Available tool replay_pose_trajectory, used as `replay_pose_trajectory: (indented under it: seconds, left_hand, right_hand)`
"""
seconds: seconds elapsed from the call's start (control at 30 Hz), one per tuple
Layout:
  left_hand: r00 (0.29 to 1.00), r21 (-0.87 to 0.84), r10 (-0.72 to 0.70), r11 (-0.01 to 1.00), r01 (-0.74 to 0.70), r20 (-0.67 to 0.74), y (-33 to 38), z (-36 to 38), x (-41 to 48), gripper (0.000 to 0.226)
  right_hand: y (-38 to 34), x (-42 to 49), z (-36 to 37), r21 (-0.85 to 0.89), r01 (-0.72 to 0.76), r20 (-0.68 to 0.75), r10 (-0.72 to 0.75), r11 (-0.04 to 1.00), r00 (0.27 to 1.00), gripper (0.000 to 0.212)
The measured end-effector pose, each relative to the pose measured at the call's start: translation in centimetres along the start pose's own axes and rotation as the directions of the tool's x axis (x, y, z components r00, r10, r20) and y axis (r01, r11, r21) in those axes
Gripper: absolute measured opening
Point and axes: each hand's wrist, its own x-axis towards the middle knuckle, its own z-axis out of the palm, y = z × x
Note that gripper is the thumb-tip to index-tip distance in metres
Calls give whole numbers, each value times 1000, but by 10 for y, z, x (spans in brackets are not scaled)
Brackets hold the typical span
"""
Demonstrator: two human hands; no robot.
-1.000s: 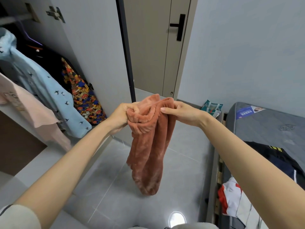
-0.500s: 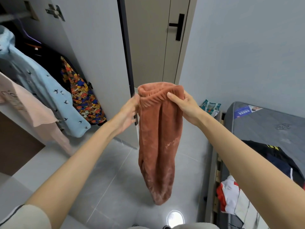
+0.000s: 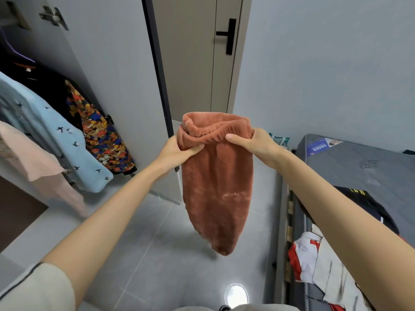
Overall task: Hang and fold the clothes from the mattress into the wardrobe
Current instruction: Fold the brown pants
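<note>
While it hangs in mid-air above the grey tiled floor (image 3: 134, 243), the rust-brown fleecy garment with a ribbed elastic waistband (image 3: 215, 189) is held open at its top by both hands. The left hand (image 3: 177, 151) pinches the band's left side, thumb on the near face. The right hand (image 3: 253, 143) pinches the right side the same way, and the cloth droops to a narrow end below. At the left stands the open grey wardrobe (image 3: 107, 86), where a light blue bird-print shirt (image 3: 45, 131), a pale pink top (image 3: 29, 162) and a multicoloured patterned garment (image 3: 103, 140) hang. At the right lies the grey quilted mattress (image 3: 359, 167), bearing a black garment (image 3: 363, 198) and, nearer, a white-and-red garment (image 3: 314, 261). A beige door with a black handle (image 3: 197, 63) is at the far middle.
</note>
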Motion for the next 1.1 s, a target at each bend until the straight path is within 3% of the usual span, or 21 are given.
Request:
replay_pose_trajectory:
  seconds: [0.23,0.37,0.43,0.57,0.7,0.83,0.97,1.03,1.1]
  left_hand:
    - [994,-69,65,996,-59,88,24,-28,-11,65]
    - [977,-18,27,1000,-24,211,22,-42,-22,75]
    - [957,59,-60,997,45,282,9,-40,-26,75]
    - [937,37,-188,982,186,295,-12,-25,-31,47]
    - [922,-72,-238,960,271,304,-19,-8,-33,54]
    - [935,-231,-213,931,282,284,-15,4,-30,64]
    - [925,-286,-204,910,299,321,-9,4,-23,65]
    - [919,-300,-216,899,319,329,-8,4,-22,72]
    - [918,-300,-239,893,336,317,-9,2,-21,65]
  right_hand:
    - [-21,-16,4,95,106,82,-114,990,990,17]
    - [-45,-15,9,208,122,-11,-122,971,992,23]
    - [-53,-13,12,292,98,-67,-82,951,994,26]
    - [-53,-7,11,373,6,-191,71,928,979,43]
    - [-35,-2,0,323,-145,-250,232,935,940,52]
    - [5,-15,-4,264,-355,-66,385,897,921,85]
    - [57,-43,9,308,-466,295,383,829,875,86]
    - [73,-52,19,371,-486,364,357,791,860,91]
    - [81,-55,26,348,-483,427,322,804,845,93]
